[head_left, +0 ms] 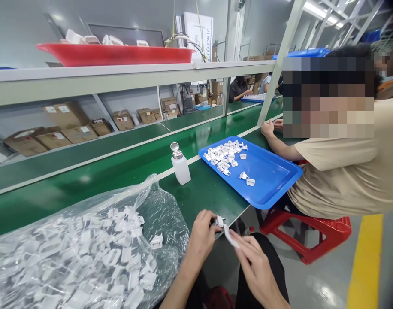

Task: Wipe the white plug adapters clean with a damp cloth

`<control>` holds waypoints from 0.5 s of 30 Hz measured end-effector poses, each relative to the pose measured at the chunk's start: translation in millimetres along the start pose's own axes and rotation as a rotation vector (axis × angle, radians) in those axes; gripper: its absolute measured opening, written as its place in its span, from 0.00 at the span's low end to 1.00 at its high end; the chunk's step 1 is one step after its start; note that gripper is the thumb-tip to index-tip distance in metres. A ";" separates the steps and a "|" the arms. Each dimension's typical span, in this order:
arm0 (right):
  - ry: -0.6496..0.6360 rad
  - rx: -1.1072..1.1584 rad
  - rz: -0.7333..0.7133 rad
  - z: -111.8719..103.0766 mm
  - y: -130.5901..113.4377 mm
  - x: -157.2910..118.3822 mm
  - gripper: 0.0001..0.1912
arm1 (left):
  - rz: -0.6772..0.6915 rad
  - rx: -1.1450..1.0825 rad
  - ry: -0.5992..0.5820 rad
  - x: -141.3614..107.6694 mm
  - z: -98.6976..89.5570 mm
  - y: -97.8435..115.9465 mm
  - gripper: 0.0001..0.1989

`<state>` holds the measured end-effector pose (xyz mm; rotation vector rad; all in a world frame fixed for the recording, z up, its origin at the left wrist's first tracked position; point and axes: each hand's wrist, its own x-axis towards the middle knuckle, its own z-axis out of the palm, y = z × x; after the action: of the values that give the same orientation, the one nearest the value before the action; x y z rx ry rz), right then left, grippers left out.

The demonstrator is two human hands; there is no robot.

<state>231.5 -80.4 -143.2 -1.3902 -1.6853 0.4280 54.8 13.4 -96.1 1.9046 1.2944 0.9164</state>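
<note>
My left hand (pixel 203 234) pinches a small white plug part (pixel 219 221) with dark pins, just past the table's front edge. Close against it, my right hand (pixel 256 262) grips a folded white strip (pixel 230 237) that looks like a wiping cloth. The strip's end touches or nearly touches the plug part; I cannot tell which. To the left, many similar white plastic parts (pixel 96 253) lie heaped on a clear plastic bag (pixel 169 210). A blue tray (pixel 267 184) at the right carries more white plug parts (pixel 224 154), mostly at its far left end.
A white pump bottle (pixel 181 169) with a metal top stands between bag and tray. Behind runs a green conveyor belt (pixel 132 161). Overhead, a shelf holds a red tray (pixel 119 55). A co-worker in a beige shirt (pixel 344 171) sits at the right on a red stool (pixel 312 234).
</note>
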 end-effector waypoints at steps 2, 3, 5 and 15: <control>0.106 0.156 0.377 -6.5 4.3 -7.1 0.27 | -0.026 0.002 -0.006 0.5 -0.9 0.5 0.09; 0.171 0.222 0.555 -9.9 5.0 -7.7 0.33 | -0.034 0.001 -0.009 0.9 -1.5 0.4 0.10; 0.257 0.321 0.783 -16.7 1.6 -4.0 0.41 | -0.029 -0.010 -0.014 1.4 -3.4 0.9 0.12; 0.262 0.901 0.711 -18.8 -29.8 -7.9 0.37 | 0.194 -0.368 -0.004 -46.8 -11.5 70.2 0.15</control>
<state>228.1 -101.9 -114.4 -1.2061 -0.5703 1.1695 67.1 -50.4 -41.1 1.7547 0.8744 1.1589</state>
